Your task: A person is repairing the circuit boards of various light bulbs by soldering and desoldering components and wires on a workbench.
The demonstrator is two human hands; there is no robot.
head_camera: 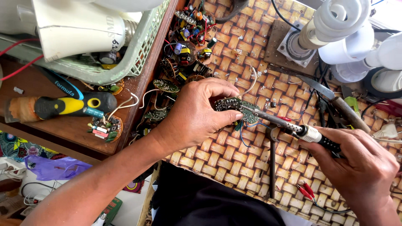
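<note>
The left hand [197, 115] pinches a small green circuit board [238, 108] between thumb and fingers, holding it just above the woven-pattern table surface [234, 167]. Blue wires [251, 125] hang from the underside of the board.

The right hand [360, 167] is closed around the black handle of a soldering iron [293, 125]. The metal shaft of the iron points left, and its tip touches the right edge of the circuit board. A pair of red clips [305, 190] lies on the table surface near the right wrist.

Behind the left hand, a heap of loose circuit boards with capacitors and coils [188, 37] runs along the edge of a wooden shelf [63, 129]. On the shelf lie a screwdriver with a black and yellow handle [75, 105] and 1 small round circuit board [104, 127] with white wires. A pale green plastic basket [138, 54] stands on the shelf and holds white lamp housings [75, 27].

At the upper right, a spiral fluorescent bulb [339, 19] sits in a holder mounted on a wooden block [278, 42]. More white lamp parts [389, 54] are beside it. A knife with a dark blade [331, 98] lies between the bulb and the right hand.
</note>
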